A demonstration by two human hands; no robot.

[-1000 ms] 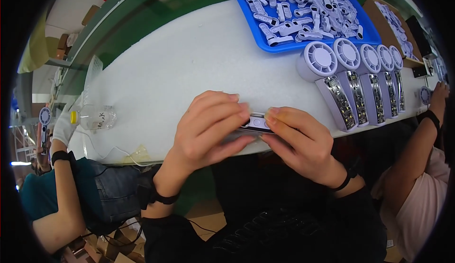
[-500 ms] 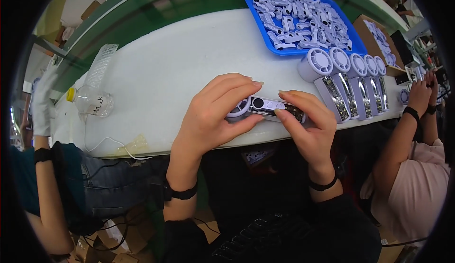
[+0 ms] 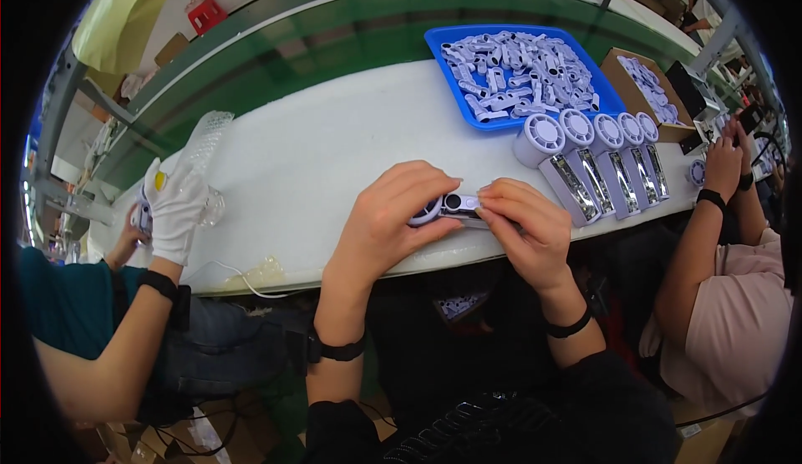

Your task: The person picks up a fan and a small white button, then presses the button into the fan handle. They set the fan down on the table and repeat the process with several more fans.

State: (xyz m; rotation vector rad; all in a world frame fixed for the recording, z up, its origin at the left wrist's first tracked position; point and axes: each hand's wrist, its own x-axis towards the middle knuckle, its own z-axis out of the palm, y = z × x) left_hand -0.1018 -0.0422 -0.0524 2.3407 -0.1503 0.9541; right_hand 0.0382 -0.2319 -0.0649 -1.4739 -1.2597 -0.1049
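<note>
In front of the tray [image 3: 493, 125], the fan [image 3: 461, 203] ran left to right, its head grasped by the left hand [image 3: 391, 211], its handle pinched by the right hand [image 3: 535, 226].

Five fans [image 3: 611, 132] are sitting in a row.
Two bare hands, one left hand [image 3: 388, 218] and one right hand [image 3: 532, 226], are holding one other fan [image 3: 426, 213]. One blue tray [image 3: 491, 124] and one brown box [image 3: 675, 133] are holding small pieces [image 3: 526, 76], too many to count. One clear bottle [image 3: 215, 207] is peeking out behind one white glove [image 3: 177, 213].
</note>
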